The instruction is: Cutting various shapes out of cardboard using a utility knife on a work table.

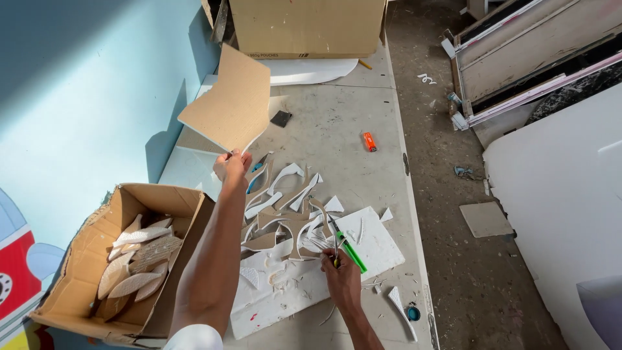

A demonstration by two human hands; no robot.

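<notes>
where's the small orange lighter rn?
Head view, right of centre: the small orange lighter lies alone on the grey worktable, beyond the white offcuts.

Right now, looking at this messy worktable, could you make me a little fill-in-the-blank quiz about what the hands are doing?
1. The left hand holds up a sheet of ____.
2. The right hand grips a utility knife whose handle is ____.
3. Leaf-shaped cutouts lie piled in an open cardboard ____.
4. The orange lighter lies on the ____.

Missing words: cardboard; green; box; table
</notes>
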